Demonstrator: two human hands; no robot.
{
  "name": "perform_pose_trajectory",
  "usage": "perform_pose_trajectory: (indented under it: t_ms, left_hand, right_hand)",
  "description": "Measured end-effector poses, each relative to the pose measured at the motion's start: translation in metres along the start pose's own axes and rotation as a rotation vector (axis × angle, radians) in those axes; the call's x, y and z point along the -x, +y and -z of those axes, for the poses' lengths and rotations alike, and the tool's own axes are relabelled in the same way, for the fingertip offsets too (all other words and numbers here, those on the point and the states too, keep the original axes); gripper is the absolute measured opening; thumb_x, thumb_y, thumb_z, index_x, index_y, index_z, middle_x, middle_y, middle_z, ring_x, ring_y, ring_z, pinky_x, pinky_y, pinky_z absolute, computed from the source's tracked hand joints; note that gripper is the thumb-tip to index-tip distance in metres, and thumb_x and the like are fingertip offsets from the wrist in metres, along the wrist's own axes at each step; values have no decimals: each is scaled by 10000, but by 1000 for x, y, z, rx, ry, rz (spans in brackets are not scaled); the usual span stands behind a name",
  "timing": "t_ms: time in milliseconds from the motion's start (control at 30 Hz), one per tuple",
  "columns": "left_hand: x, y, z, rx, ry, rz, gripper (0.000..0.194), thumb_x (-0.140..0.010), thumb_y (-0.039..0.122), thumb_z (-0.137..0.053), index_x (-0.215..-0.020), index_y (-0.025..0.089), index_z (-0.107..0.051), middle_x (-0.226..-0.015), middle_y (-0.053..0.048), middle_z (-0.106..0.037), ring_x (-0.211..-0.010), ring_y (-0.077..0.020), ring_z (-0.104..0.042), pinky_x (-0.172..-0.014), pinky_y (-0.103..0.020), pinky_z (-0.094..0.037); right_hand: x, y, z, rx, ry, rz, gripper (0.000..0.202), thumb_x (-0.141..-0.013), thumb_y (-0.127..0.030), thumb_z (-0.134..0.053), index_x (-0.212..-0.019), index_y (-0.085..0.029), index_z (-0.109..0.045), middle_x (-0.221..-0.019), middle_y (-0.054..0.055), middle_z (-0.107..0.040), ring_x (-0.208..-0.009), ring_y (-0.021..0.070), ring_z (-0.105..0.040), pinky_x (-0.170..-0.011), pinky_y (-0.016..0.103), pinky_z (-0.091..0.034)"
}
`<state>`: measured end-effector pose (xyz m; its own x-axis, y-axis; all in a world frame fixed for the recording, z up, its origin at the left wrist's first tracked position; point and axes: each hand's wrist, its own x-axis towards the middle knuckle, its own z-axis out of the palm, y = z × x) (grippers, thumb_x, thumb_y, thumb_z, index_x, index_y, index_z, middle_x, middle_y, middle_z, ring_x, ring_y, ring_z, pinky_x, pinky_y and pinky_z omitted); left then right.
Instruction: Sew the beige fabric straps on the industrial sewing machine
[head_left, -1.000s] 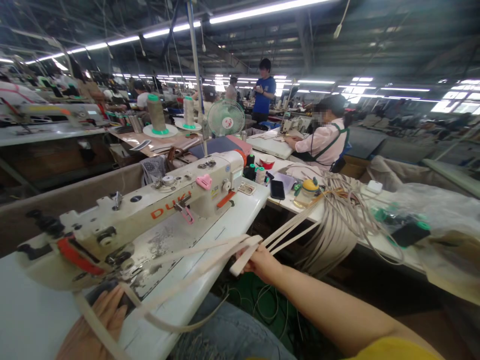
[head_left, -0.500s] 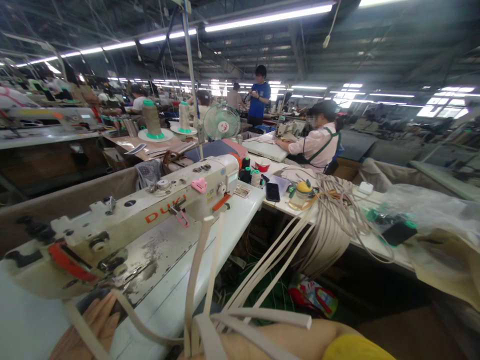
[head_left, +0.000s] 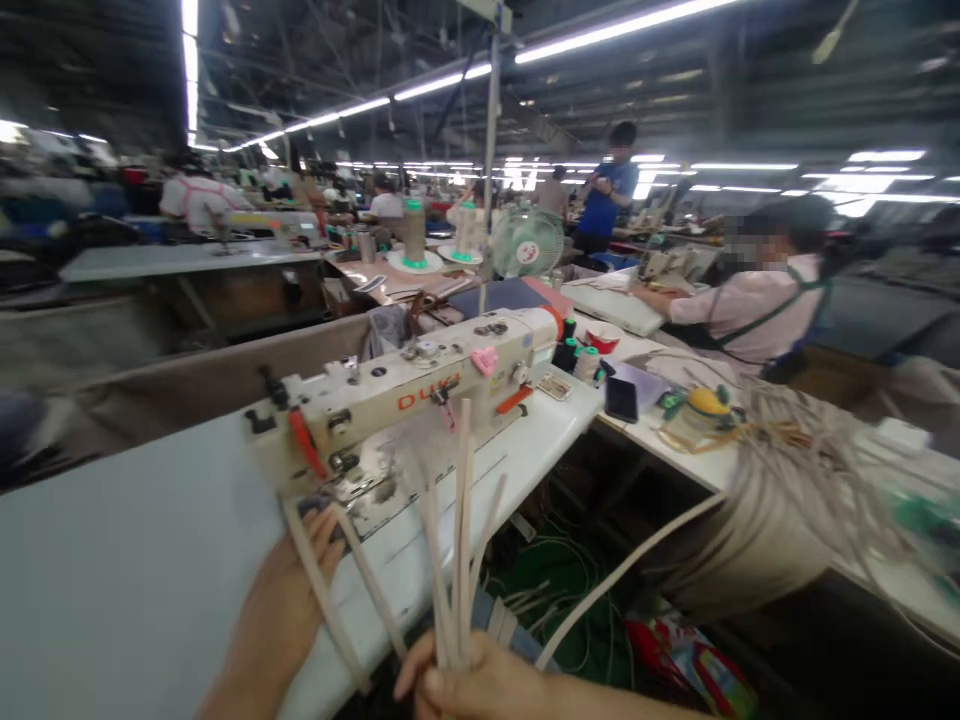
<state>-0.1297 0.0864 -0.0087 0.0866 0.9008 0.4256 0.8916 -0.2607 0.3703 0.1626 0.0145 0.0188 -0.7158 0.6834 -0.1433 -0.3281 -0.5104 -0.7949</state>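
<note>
At the needle end of a white sewing machine (head_left: 420,400), my left hand (head_left: 289,590) lies on the table with its fingers stretched forward. A beige strap (head_left: 311,575) runs across it, and another strap length (head_left: 371,575) comes down to its right. Its fingertips are beside a small dark piece under the machine head; the contact there is blurred. In the lower middle, my right hand (head_left: 465,675) is closed around several beige strips (head_left: 463,540), whose loose ends stick upward in front of the machine.
A large bundle of beige strips (head_left: 787,500) hangs over the side table at right. A phone (head_left: 621,398), a yellow-topped jar (head_left: 705,410) and thread spools (head_left: 586,362) stand behind. A fan (head_left: 527,242) is farther back. One co-worker in pink (head_left: 765,310) sits at right.
The view has swung left, so everything sits farther right. My right hand has come into sight with the strips, which now point more upright. The left hand stays by the needle.
</note>
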Motion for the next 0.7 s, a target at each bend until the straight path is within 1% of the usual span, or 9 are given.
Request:
perform_pose_trajectory:
  t_ms: [33, 67, 133, 200, 267, 367, 500, 633, 700]
  left_hand:
    - [-3, 8, 5, -7, 7, 13, 526, -1052, 459, -390, -1417, 154, -615, -1461, -140, -640, -1433, -324, -527, -1223, -549, -404]
    - [-6, 15, 9, -19, 0, 31, 524, -1059, 458, -386, -1412, 150, -620, -1466, -138, -636, -1438, -317, -522, -1222, -540, -407]
    - [-10, 26, 16, -46, -8, 67, 499, -1071, 440, -389, -1417, 166, -622, -1469, -117, -638, -1433, -301, -529, -1212, -527, -424]
    - [-11, 31, 21, -63, 0, 87, 470, -1081, 410, -385, -1408, 178, -630, -1461, -105, -646, -1422, -282, -543, -1212, -512, -427]
    - [-11, 34, 23, -71, -6, 85, 455, -1086, 397, -392, -1409, 183, -630, -1464, -98, -645, -1420, -274, -546, -1209, -502, -434]
    - [-10, 36, 24, -76, 5, 76, 443, -1088, 395, -403, -1409, 189, -630, -1454, -96, -653, -1415, -278, -552, -1202, -510, -444]
    - [-11, 36, 22, -85, 22, 64, 450, -1088, 392, -402, -1424, 182, -616, -1457, -108, -649, -1412, -286, -554, -1204, -520, -440]
    - [-10, 33, 22, -103, 10, 53, 476, -1089, 412, -377, -1424, 170, -613, -1465, -111, -642, -1413, -286, -553, -1196, -502, -451]
    - [-5, 28, 23, -95, 18, 43, 495, -1085, 433, -371, -1419, 162, -616, -1459, -121, -645, -1403, -296, -563, -1180, -500, -467]
  right_hand:
    - [2, -6, -3, -70, 26, 19, 518, -803, -589, -821, -1047, -144, -714, -630, -41, -626, -562, 109, -642, -567, 215, -499]
    - [4, -10, -5, -133, 52, 19, 486, -825, -572, -809, -1069, -170, -687, -608, -61, -599, -523, 116, -641, -512, 207, -480]
    - [6, -16, -7, -200, 101, -16, 447, -863, -561, -775, -1098, -201, -651, -581, -86, -559, -428, 99, -584, -414, 176, -399]
    - [8, -21, -6, -191, 143, -75, 455, -878, -585, -745, -1099, -200, -651, -557, -98, -523, -363, 65, -491, -368, 154, -301]
    - [10, -26, -5, -138, 171, -136, 499, -873, -646, -713, -1058, -185, -670, -535, -98, -496, -344, 46, -422, -357, 152, -225]
    - [11, -31, -3, -68, 180, -193, 578, -854, -727, -667, -995, -167, -699, -506, -91, -472, -336, 51, -391, -353, 166, -165]
    - [8, -31, -2, -101, 153, -207, 631, -843, -757, -638, -1015, -156, -729, -485, -87, -468, -322, 68, -404, -353, 181, -176]
    - [4, -25, -4, -104, 212, -166, 596, -867, -682, -661, -1058, -123, -741, -483, -76, -495, -354, 90, -482, -366, 192, -247]
    - [2, -20, -4, -72, 233, -135, 626, -847, -676, -691, -1107, -108, -733, -475, -81, -502, -353, 98, -490, -372, 201, -279]
